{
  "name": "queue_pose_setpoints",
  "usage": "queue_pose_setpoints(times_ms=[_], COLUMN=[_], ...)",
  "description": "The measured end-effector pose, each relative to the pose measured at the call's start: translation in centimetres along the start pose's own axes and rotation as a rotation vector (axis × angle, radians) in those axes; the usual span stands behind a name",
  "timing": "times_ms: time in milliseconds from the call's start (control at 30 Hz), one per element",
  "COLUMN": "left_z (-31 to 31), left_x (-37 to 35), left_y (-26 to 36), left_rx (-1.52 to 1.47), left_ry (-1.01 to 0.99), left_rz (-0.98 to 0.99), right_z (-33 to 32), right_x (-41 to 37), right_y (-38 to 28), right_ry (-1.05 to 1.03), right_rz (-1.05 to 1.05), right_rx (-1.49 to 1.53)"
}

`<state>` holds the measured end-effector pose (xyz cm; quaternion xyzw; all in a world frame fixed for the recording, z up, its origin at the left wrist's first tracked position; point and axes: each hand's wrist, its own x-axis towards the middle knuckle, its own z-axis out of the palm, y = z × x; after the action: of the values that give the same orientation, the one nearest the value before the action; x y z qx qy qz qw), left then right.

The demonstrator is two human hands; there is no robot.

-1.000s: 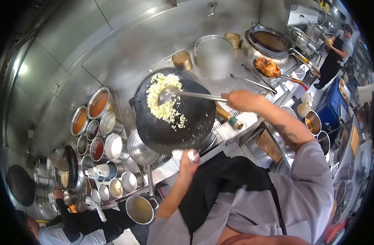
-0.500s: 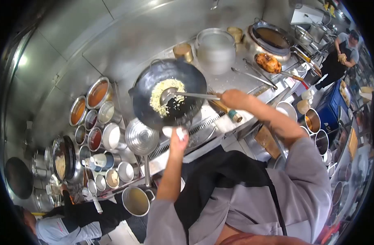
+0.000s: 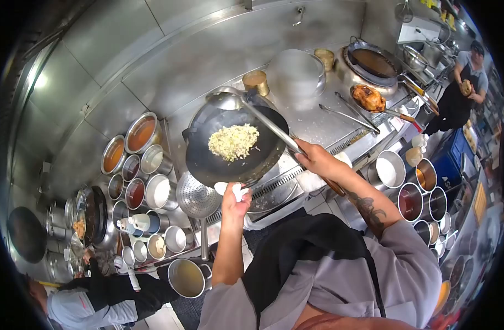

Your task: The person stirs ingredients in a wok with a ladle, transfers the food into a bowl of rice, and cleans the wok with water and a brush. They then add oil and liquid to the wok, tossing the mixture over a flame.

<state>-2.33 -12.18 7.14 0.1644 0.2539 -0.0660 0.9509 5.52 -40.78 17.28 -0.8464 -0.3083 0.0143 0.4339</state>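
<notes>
Head view — left hand (image 3: 236, 201) gripping wok (image 3: 199, 157) through white cloth (image 3: 238, 192), right hand (image 3: 319, 160) clasping ladle (image 3: 263, 119) — egg-like bits (image 3: 233, 142) inside.

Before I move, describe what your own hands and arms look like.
Both the left hand and the right hand are bare, without gloves. Short, loose grey sleeves end near the elbows. The right forearm bears a dark, curving tattoo, its design too small to make out. I see no watch or bracelet at either wrist.
</notes>
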Motion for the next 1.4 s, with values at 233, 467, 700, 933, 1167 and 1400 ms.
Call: queue_pose_setpoints(times_ms=[233, 467, 700, 933, 1167, 1400], left_z=[-1.6, -2.9, -4.8, -5.1, -4.3, -3.0], left_x=[-2.4, 0.4, 1.2, 2.1, 1.8, 1.3], left_y=[-5.5, -0.5, -2.7, -3.3, -4.1, -4.2], left_rx=[0.504, 0.185, -0.057, 0.009, -0.105, -0.103], left_ry=[0.193, 0.004, -0.070, -0.046, -0.030, 0.015], left_rz=[0.385, 0.023, -0.090, -0.125, -0.197, -0.184], right_z=[2.9, 4.5, 4.1, 5.1, 14.1, 20.0], right_x=[1.7, 0.6, -1.9, -8.7, -17.5, -16.2], right_y=[4.4, 2.3, 3.1, 8.0, 30.0, 39.1], right_ry=[0.112, -0.496, -0.611, -0.340, -0.152, 0.175], right_rz=[0.211, 0.961, 0.985, 0.895, 1.112, 1.223], right_rx=[-0.256, 1.268, 1.659, 1.181, 0.373, 0.211])
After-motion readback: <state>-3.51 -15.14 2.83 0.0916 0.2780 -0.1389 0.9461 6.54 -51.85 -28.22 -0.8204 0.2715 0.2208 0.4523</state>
